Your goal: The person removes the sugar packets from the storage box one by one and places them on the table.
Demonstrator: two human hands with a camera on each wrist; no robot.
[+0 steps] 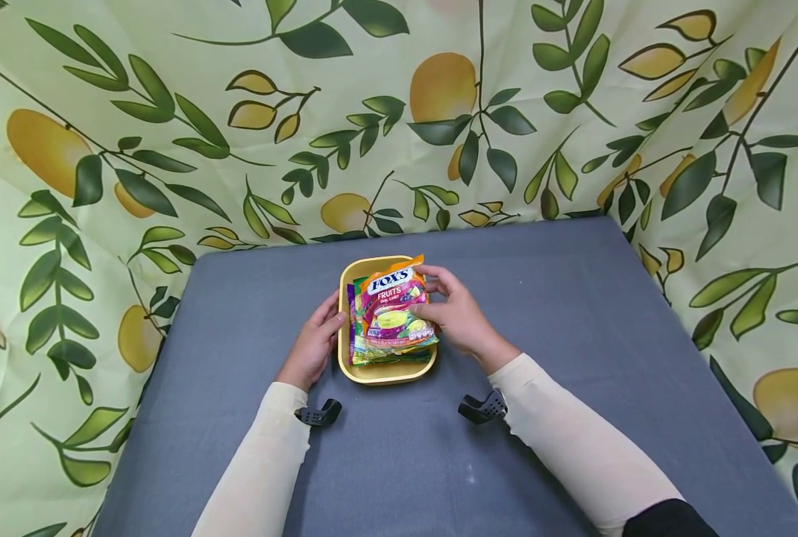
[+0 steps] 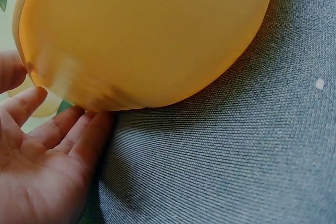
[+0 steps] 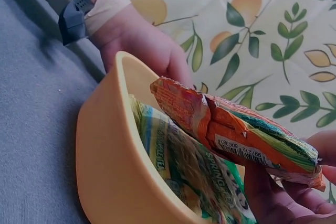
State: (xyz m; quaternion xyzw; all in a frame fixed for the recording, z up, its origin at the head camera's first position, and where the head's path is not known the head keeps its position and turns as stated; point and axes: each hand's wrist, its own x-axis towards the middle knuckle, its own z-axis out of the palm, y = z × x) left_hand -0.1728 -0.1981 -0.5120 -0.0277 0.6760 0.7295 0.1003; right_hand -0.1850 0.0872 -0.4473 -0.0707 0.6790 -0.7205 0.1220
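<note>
My right hand (image 1: 462,317) pinches the right edge of a Fox's Fruits candy bag (image 1: 394,302), thumb on its printed front. In the right wrist view this orange-edged candy bag (image 3: 236,135) is tilted over the yellow tub (image 3: 113,156), above other bags. A green candy bag (image 3: 184,166) lies inside, its lettering partly visible. A purple bag (image 1: 352,324) shows along the left inner wall. My left hand (image 1: 315,339) holds the tub's left side, thumb at the rim. The left wrist view has its fingers (image 2: 79,135) against the tub's outer wall (image 2: 157,40).
The tub stands on a table with a grey-blue cloth (image 1: 399,462). Behind and at both sides hangs a curtain (image 1: 359,171) printed with leaves and yellow fruit. A black wrist mount (image 1: 482,408) sits on the right sleeve, another black mount (image 1: 320,414) on the left.
</note>
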